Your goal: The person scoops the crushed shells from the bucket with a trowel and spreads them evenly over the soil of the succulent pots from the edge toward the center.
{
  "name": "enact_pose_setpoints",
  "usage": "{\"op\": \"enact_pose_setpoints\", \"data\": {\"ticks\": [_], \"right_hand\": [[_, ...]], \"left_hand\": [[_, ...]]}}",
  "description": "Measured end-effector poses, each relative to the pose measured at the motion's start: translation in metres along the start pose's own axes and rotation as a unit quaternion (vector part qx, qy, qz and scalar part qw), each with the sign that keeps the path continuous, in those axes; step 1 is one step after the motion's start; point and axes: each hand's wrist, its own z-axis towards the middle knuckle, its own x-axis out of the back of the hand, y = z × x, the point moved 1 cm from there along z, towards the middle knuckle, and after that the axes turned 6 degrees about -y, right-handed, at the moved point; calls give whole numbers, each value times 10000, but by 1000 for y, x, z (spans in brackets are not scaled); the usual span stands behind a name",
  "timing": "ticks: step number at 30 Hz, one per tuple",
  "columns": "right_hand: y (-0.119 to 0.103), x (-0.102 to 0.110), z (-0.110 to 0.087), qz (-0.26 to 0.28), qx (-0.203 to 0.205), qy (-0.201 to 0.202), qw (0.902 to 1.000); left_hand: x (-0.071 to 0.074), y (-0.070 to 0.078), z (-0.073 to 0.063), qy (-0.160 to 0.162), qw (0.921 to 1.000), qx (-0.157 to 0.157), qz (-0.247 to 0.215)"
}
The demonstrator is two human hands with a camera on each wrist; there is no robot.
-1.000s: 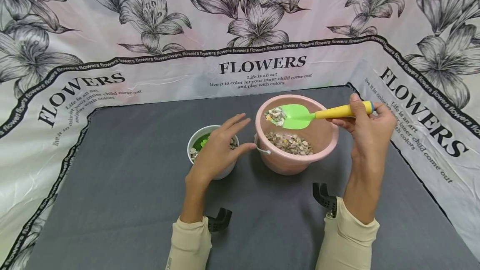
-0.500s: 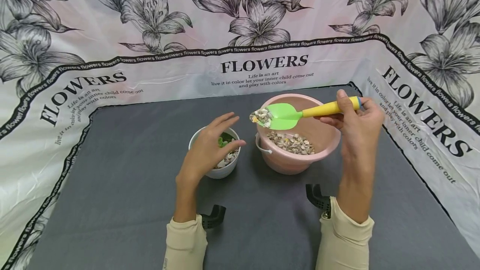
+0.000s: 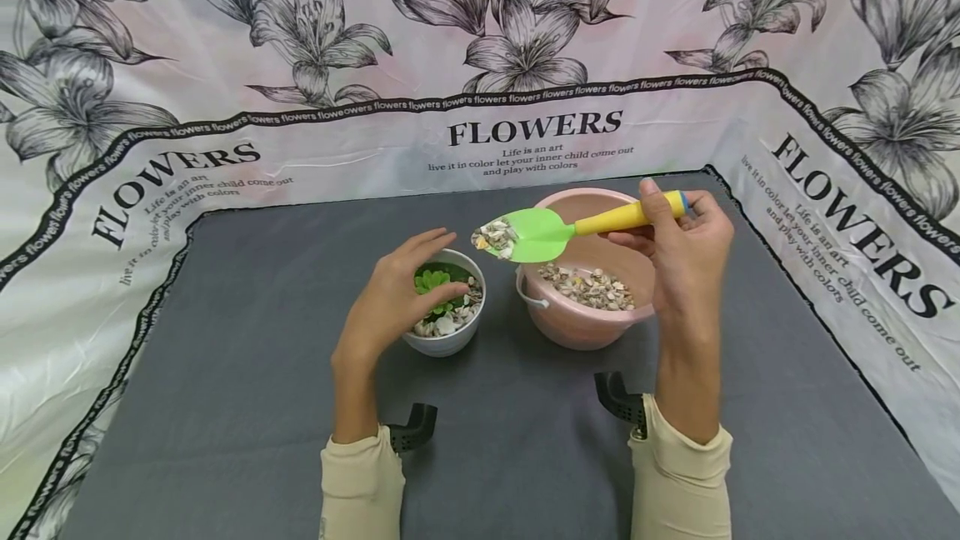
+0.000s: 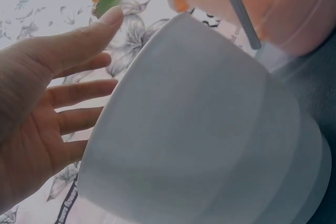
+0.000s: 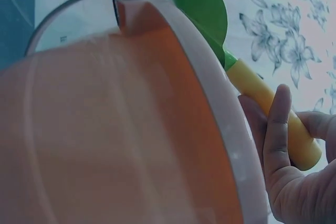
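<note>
My right hand [image 3: 686, 244] grips the yellow handle of a green trowel [image 3: 540, 236], its tip loaded with small stone or shell chips [image 3: 497, 237]. The blade hangs level between the pink bucket [image 3: 585, 336] and the white pot [image 3: 446, 347], near the pot's right rim. Inside the pot are pale chips and a green succulent [image 3: 433, 280]. My left hand [image 3: 386, 294] hovers over the pot's left side, thumb and fingers spread and relaxed, holding nothing. In the left wrist view its fingers show beside the rim of the white pot [image 4: 199, 119].
More chips [image 3: 588, 287] lie in the bottom of the bucket, whose white bail handle [image 3: 532, 300] hangs at its left. A dark grey cloth [image 3: 262, 407] covers the table. Flower-printed fabric [image 3: 337, 148] stands around the back and sides.
My right hand has carried the loaded trowel left, from over the bucket toward the pot. My left hand has shifted left, uncovering more of the pot and succulent.
</note>
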Motion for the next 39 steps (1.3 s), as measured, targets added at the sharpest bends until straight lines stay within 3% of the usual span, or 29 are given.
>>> {"op": "enact_pose_setpoints", "data": {"ticks": [10, 15, 20, 25, 29, 33, 39], "right_hand": [[8, -14, -6, -340, 35, -313, 9989], [13, -23, -11, -536, -57, -423, 9976], [21, -35, -16, -692, -93, -677, 9953], [31, -43, -19, -974, -75, -1005, 9901], [40, -48, -22, -1233, -190, -1228, 9846], [48, -53, -24, -1515, -201, -1425, 9779], [58, -62, -31, -1704, -212, -1620, 9717]], "left_hand": [[8, -14, -7, -221, 9997, 124, 46], [14, -23, -12, -520, 9983, 265, -73], [20, -34, -19, -1055, 9927, 586, -53], [22, -48, -24, -1417, 9846, 905, -489], [20, -59, -26, -1576, 9784, 1048, -832], [17, -70, -26, -1691, 9750, 993, -1048], [16, -75, -26, -1726, 9749, 1013, -976]]}}
